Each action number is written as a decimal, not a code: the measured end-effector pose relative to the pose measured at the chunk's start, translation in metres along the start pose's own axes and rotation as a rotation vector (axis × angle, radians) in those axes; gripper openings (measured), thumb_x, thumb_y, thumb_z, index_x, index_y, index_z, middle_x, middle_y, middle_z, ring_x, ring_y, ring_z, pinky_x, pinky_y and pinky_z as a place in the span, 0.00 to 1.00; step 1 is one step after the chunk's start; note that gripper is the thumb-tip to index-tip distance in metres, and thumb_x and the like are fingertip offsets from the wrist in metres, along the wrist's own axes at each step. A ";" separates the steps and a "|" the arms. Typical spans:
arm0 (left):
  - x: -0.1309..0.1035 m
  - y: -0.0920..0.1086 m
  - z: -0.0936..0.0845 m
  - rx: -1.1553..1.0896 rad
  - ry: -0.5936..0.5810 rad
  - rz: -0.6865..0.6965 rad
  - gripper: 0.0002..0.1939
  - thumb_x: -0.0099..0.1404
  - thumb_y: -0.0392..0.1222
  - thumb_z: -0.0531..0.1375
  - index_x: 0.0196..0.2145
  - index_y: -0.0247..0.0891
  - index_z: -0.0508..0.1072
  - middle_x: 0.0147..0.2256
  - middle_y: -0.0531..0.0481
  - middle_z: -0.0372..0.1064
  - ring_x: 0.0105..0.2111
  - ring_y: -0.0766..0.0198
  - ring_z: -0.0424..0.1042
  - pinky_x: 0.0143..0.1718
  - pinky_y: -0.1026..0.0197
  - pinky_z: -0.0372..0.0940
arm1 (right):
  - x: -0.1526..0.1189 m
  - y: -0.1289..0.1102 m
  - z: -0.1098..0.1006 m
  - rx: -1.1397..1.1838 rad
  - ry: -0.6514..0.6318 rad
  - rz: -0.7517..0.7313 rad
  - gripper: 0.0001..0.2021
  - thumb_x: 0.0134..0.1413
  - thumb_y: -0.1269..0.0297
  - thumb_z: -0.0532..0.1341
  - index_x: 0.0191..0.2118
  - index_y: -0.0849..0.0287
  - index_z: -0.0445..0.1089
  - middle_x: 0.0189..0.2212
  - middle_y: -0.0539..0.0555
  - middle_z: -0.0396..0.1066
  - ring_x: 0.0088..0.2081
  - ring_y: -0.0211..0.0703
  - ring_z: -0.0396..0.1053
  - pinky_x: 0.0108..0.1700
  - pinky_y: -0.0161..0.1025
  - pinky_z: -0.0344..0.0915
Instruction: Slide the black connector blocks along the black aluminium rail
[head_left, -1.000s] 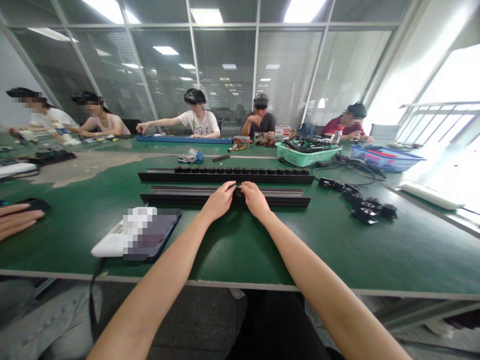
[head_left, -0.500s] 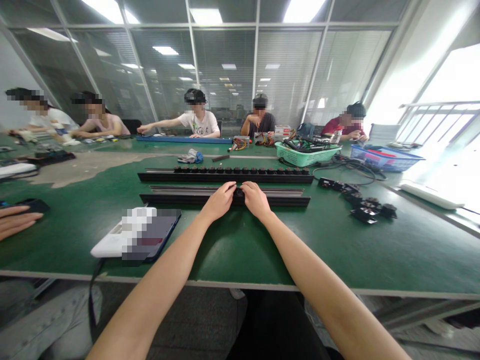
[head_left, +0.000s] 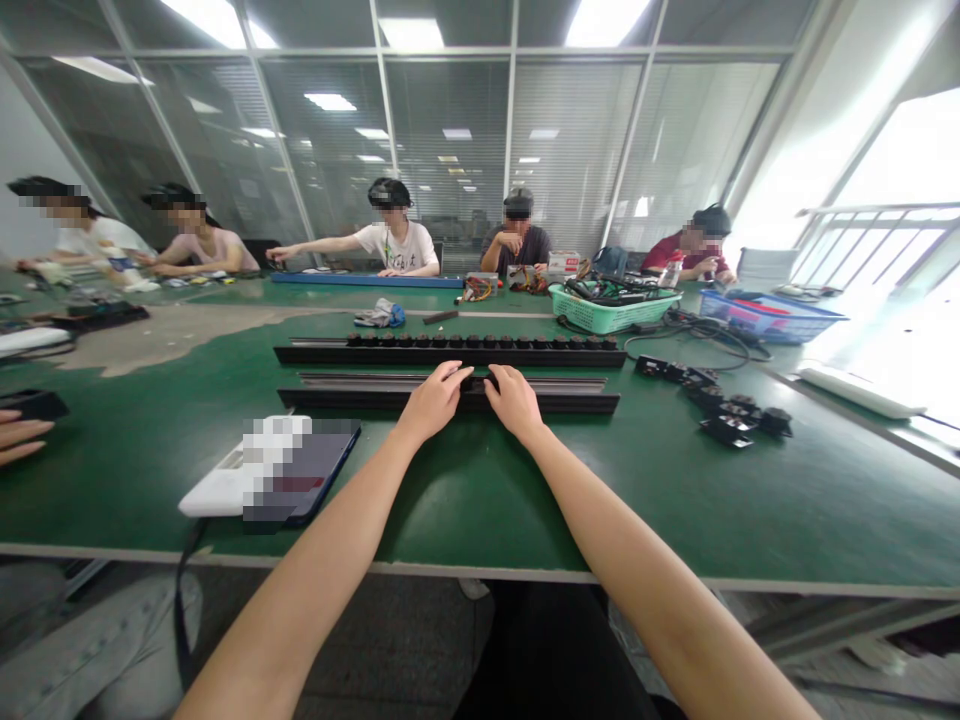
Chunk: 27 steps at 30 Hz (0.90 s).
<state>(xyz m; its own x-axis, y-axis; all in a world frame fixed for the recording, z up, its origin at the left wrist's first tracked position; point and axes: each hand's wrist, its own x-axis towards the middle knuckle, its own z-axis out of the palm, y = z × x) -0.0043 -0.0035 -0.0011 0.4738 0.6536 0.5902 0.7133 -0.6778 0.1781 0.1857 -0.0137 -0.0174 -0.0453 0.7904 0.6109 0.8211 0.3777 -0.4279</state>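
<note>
Two long black rails lie parallel across the green table. The far rail [head_left: 450, 357] carries a row of several round black parts [head_left: 480, 341]. On the near rail [head_left: 352, 399], a small black piece [head_left: 478, 384] sits around the middle, between my hands. My left hand [head_left: 437, 397] is at its left side with fingers bent together. At its right side is my right hand [head_left: 513, 394], its fingers curled down. Both hands touch the piece or the rail at their fingertips; the exact contact is too small to tell.
Loose black parts [head_left: 727, 420] lie at the right. Behind them stand a green basket [head_left: 615, 315] of cables and a blue basket [head_left: 772, 318]. A white device with a phone [head_left: 217, 480] is front left. Another person's hand [head_left: 21, 436] is at the left edge.
My hands have moved slightly apart at the fingertips, showing more of the black piece between them. The other person's hand at the left edge has moved further left.
</note>
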 end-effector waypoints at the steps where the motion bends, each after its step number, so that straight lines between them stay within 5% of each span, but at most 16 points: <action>1: 0.000 0.000 -0.001 0.007 0.005 -0.014 0.24 0.75 0.35 0.48 0.63 0.42 0.69 0.64 0.41 0.65 0.62 0.52 0.68 0.61 0.48 0.69 | 0.000 0.000 -0.001 0.000 -0.001 -0.004 0.19 0.68 0.67 0.54 0.60 0.61 0.71 0.55 0.63 0.73 0.58 0.53 0.69 0.61 0.49 0.66; 27: 0.001 0.002 -0.003 0.012 -0.037 -0.068 0.23 0.75 0.36 0.49 0.63 0.38 0.70 0.62 0.43 0.70 0.61 0.54 0.71 0.64 0.51 0.65 | 0.003 0.010 0.007 -0.052 0.104 -0.020 0.16 0.65 0.73 0.54 0.52 0.63 0.74 0.49 0.64 0.71 0.54 0.54 0.65 0.58 0.47 0.66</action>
<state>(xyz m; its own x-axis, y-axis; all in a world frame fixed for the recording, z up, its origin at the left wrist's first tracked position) -0.0038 -0.0051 0.0023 0.4422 0.7103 0.5477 0.7505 -0.6274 0.2078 0.1901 -0.0041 -0.0251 -0.0052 0.7278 0.6858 0.8491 0.3655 -0.3814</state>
